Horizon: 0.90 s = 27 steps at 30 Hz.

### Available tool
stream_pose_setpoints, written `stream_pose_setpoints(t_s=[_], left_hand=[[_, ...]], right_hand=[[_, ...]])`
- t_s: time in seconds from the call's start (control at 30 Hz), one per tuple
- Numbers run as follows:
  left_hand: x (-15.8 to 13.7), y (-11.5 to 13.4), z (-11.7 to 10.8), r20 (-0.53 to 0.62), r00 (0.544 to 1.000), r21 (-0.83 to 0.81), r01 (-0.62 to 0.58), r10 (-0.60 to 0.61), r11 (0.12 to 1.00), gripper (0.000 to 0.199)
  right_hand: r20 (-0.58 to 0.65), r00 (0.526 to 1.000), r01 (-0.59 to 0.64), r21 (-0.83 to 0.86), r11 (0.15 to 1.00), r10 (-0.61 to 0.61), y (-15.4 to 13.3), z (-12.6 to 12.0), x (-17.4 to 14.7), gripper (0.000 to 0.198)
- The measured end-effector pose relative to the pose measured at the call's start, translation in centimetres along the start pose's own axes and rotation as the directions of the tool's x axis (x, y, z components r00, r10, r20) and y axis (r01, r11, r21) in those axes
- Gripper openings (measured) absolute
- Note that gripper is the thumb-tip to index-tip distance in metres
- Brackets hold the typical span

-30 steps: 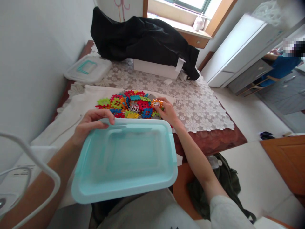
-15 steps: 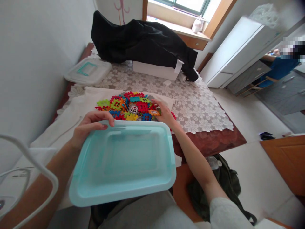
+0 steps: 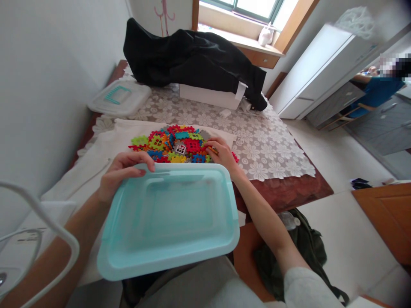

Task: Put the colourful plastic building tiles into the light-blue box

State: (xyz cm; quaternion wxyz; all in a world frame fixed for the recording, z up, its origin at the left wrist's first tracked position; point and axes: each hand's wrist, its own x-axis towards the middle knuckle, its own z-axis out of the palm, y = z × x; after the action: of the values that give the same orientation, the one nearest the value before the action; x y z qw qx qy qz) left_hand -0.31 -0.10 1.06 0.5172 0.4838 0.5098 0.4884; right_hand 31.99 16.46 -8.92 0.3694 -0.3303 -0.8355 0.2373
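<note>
A pale turquoise rectangular plastic tub [image 3: 186, 214], its rim pinched by the fingers of the left hand [image 3: 118, 171], hides the near edge of a multicoloured plastic tile pile [image 3: 192, 146], where the right hand [image 3: 224, 155] pinches an orange plastic tile [image 3: 212, 149]. Held just before the tabletop [image 3: 285, 194], it runs lengthwise left to right, opening toward the camera. Beyond, white floral lace [image 3: 266, 147] covers the reddish-brown wood; a window [image 3: 253, 8] sits behind

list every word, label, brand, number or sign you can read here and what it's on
No text can be read.
White object at the lower left: rows of dark marks, perhaps print, too blurred to read.
Tall white cabinet: faint mark near the top, too blurred to read.
Teal tub and toy pieces: no lettering visible.
</note>
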Motion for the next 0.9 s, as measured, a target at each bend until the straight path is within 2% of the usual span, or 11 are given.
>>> stream_pose_setpoints(t_s=[0.13, 0.27, 0.43, 0.53, 0.63, 0.73, 0.8, 0.9], left_hand=[[0.0, -0.3, -0.1, -0.005, 1.000, 0.013, -0.020, 0.020, 1.000, 0.015], [0.0, -0.8, -0.4, 0.014, 1.000, 0.001, -0.025, 0.025, 1.000, 0.014], [-0.4, -0.3, 0.3, -0.044, 0.999, -0.014, -0.019, 0.018, 1.000, 0.012], [-0.7, 0.3, 0.9, -0.086, 0.996, -0.043, -0.001, -0.002, 0.999, 0.011], [-0.5, 0.3, 1.1, -0.065, 0.998, -0.035, -0.008, 0.006, 0.999, 0.012], [-0.2, -0.2, 0.9, -0.031, 0.999, 0.016, -0.031, 0.032, 0.999, 0.011], [-0.1, -0.4, 0.9, -0.019, 0.999, 0.044, -0.036, 0.037, 0.998, 0.010], [-0.2, -0.3, 1.1, -0.023, 0.999, 0.055, -0.038, 0.040, 0.998, 0.009]], right_hand=[[0.001, 0.999, 0.033, -0.010, 0.999, -0.033, 0.5, 0.0, -0.1, 0.015], [0.006, 0.999, 0.036, -0.037, 0.999, -0.036, 0.7, 0.1, -0.2, 0.021], [-0.094, 0.995, -0.029, -0.007, 1.000, 0.029, 0.2, 0.1, 0.1, 0.020], [-0.228, 0.968, -0.082, 0.122, 0.989, 0.108, -0.2, -0.3, 0.4, 0.028], [-0.308, 0.922, -0.114, 0.358, 0.927, 0.233, -0.8, -1.1, 0.6, 0.043], [-0.218, 0.951, -0.054, 0.580, 0.813, 0.219, -2.3, -2.2, 0.3, 0.050], [-0.134, 0.982, -0.014, 0.659, 0.752, 0.136, -3.7, -2.9, -0.1, 0.052], [0.065, 0.996, -0.004, 0.682, 0.731, -0.056, -5.6, -4.0, -0.4, 0.052]])
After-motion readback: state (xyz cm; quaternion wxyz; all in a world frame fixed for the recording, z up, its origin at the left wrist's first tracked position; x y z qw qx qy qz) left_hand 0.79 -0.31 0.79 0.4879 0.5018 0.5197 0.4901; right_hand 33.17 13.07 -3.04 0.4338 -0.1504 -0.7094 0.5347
